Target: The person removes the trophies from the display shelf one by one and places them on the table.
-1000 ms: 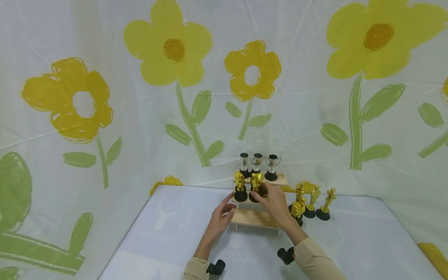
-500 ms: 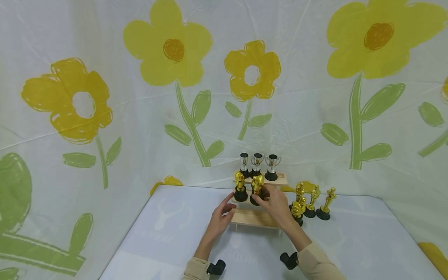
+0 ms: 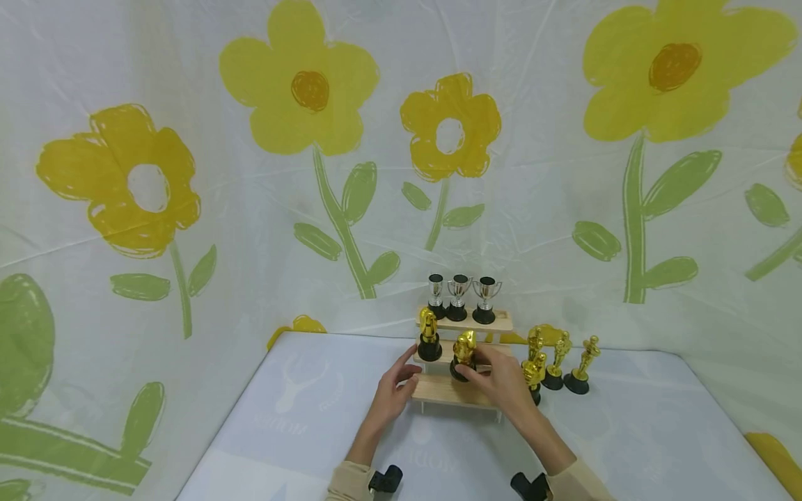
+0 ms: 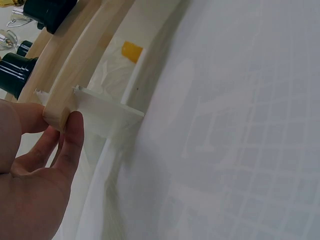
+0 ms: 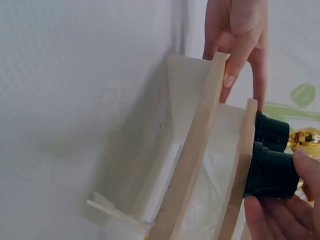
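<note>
My right hand (image 3: 504,383) holds a gold trophy (image 3: 464,346) by its black base (image 5: 271,172), over the middle and front steps of a three-step wooden display stand (image 3: 447,391). The trophy's gold top is mostly out of frame in the right wrist view. On the left, my left hand (image 3: 390,398) pinches the end of the front step between thumb and fingers, as the left wrist view shows. A similar gold trophy (image 3: 429,335) stands upright at the left end of the middle step. Silver cups (image 3: 486,292) on black bases line the top step.
Several gold figure statuettes (image 3: 587,362) on black bases stand on the table to the right of the stand, close by my right forearm. White supports (image 4: 107,107) hold up the steps. A flower-printed cloth (image 3: 532,209) hangs behind the white-covered table (image 3: 301,417).
My right hand has drawn the gold trophy from its place on the middle step toward me and slightly right. My left hand stays at the end of the stand.
</note>
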{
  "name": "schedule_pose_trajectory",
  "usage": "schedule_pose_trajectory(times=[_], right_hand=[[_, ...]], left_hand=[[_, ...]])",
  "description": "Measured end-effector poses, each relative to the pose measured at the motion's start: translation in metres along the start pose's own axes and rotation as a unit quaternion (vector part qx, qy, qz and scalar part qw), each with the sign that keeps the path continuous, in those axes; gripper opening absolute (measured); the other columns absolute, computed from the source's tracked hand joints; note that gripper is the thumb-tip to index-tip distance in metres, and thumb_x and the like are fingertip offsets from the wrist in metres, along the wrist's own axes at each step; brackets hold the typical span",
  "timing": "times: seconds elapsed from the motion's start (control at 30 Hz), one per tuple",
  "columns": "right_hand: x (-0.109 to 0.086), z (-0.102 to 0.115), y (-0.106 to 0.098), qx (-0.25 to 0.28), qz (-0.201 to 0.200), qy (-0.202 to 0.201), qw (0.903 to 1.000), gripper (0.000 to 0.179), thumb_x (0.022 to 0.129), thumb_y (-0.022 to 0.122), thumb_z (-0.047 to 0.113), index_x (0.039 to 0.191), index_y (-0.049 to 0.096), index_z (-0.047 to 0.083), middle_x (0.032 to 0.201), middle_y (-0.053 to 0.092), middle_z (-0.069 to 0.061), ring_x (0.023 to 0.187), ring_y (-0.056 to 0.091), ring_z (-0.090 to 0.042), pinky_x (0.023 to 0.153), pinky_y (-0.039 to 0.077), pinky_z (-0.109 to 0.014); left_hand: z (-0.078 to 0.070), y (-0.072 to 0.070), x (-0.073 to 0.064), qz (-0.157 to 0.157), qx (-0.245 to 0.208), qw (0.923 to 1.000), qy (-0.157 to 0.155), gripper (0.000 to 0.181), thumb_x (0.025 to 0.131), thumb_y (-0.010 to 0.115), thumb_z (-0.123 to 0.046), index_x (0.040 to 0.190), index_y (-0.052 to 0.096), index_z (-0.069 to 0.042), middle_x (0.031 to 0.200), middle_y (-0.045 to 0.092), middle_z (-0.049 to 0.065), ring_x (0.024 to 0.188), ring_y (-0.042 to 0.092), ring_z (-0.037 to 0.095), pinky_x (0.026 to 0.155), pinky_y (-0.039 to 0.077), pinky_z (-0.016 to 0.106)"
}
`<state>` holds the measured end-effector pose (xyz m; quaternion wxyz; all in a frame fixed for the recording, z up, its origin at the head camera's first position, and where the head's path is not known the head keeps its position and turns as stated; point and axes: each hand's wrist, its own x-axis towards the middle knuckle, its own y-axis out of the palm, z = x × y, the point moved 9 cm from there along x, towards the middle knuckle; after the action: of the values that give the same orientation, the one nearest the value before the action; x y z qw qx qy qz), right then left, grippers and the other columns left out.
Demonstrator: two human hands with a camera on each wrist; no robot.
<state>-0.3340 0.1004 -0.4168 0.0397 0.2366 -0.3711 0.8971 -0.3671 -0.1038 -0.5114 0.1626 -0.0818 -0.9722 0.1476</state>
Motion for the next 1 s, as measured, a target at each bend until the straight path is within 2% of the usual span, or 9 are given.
schedule_pose_trajectory(times=[0.1,0.33,0.57,0.77,1.0], right_hand=[[-0.005,-0.001,-0.002,0.007,0.0,0.005,1.0,0.03,0.078,0.081,0.031,0.102,0.071,0.015,0.096,0.076,-0.005,0.088,0.073,-0.022,0.069,0.058,-0.027],[-0.016,-0.004,-0.007,0.014,0.01,0.024,0.9996,0.03,0.079,0.081,0.031,0.1,0.071,0.013,0.095,0.076,-0.006,0.088,0.073,-0.021,0.066,0.056,-0.02],[-0.029,-0.012,-0.012,0.005,0.017,0.033,0.9993,0.028,0.079,0.081,0.032,0.099,0.072,0.013,0.093,0.076,-0.004,0.086,0.073,-0.019,0.064,0.055,-0.016],[-0.038,-0.023,-0.015,0.0,0.033,0.057,0.9978,0.03,0.078,0.081,0.031,0.102,0.072,0.015,0.095,0.076,-0.002,0.086,0.073,-0.016,0.065,0.055,-0.017],[-0.048,-0.034,-0.024,-0.015,0.047,0.08,0.9956,0.033,0.08,0.08,0.032,0.107,0.072,0.015,0.094,0.076,-0.002,0.084,0.072,-0.014,0.067,0.055,-0.019]], left_hand=[[0.002,0.001,0.0,0.0,0.0,1.0,-0.006,0.059,0.097,0.055,-0.006,0.15,0.04,-0.025,0.118,0.067,0.02,0.112,0.064,0.032,0.084,0.052,0.024],[0.0,0.0,0.001,-0.004,-0.004,1.0,0.0,0.058,0.096,0.055,-0.003,0.15,0.04,-0.02,0.116,0.067,0.023,0.11,0.065,0.034,0.083,0.052,0.024],[0.0,0.0,0.0,-0.003,-0.005,1.0,-0.003,0.059,0.097,0.055,-0.004,0.15,0.04,-0.023,0.117,0.067,0.024,0.11,0.065,0.033,0.083,0.052,0.023],[-0.003,-0.001,-0.001,-0.008,-0.008,0.9999,0.011,0.058,0.096,0.056,-0.003,0.15,0.041,-0.019,0.115,0.067,0.024,0.108,0.065,0.035,0.08,0.053,0.024],[-0.003,-0.001,0.0,-0.006,-0.006,1.0,0.002,0.059,0.097,0.056,-0.004,0.15,0.04,-0.024,0.116,0.067,0.021,0.109,0.065,0.032,0.082,0.052,0.024]])
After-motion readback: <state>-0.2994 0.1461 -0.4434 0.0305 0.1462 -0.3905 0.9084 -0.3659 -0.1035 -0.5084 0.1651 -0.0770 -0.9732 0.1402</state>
